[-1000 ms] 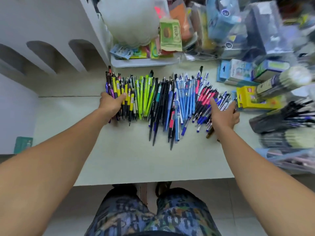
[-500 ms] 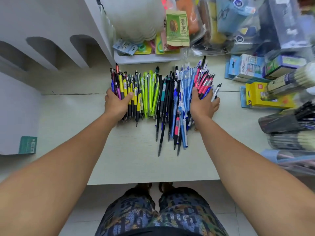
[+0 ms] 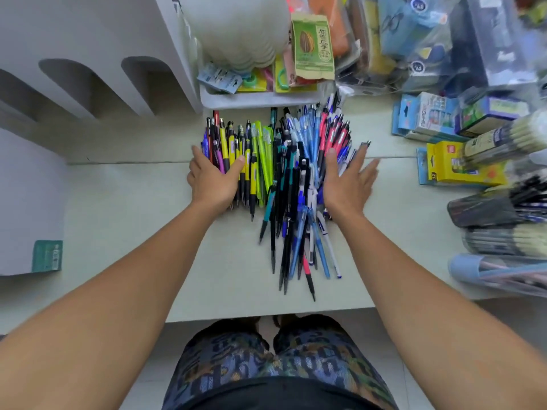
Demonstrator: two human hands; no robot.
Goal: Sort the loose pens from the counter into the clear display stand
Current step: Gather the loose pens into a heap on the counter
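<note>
My left hand lies flat with its fingers straight, pressed against the left flank of the pile of pens; its thumb rests across the yellow-and-black barrels. My right hand is spread wide on the right flank, the thumb on the pink and blue pens, the fingers fanned out over the pale surface and the last few pens on that side. Neither hand grips anything; both only press inward on the heap.

The pens lie in the middle of the surface, roughly parallel, tips toward me. From left to right they run purple and red, yellow with black grips, lime green, black and teal, light blue, then pink. The black, blue and white ones in the middle stick out nearer to me than the rest, a few crossing each other at the near end.

Just beyond the far ends of the pens sits a white tray holding carded items and a green seed packet. To the far left stands a white rack with arched openings. On the right lie a yellow box, blue boxed sets and clear-wrapped bundles of pens. I cannot tell which item is the clear display stand.
</note>
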